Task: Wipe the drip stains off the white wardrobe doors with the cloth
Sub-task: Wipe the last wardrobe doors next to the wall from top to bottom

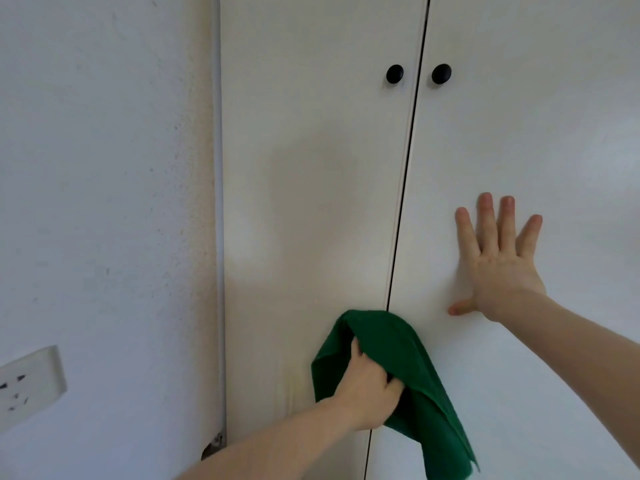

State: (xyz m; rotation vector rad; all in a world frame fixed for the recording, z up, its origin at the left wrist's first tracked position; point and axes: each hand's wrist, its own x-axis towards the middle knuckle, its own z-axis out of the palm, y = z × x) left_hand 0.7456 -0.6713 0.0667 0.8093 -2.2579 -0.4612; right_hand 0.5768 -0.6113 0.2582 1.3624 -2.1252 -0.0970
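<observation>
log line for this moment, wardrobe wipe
left hand grips green cloth over door seam | right hand flat on right door | faint drip streaks on left door beside cloth

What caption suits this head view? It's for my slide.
Left hand wipes green cloth along white wardrobe doors; right hand braces.

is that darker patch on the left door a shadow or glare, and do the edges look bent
Head view: the grey patch on the left door reads as a soft shadow, not glare; the seam between the doors slants and bows slightly from the wide-angle lens; the wall socket looks smeared.
</observation>
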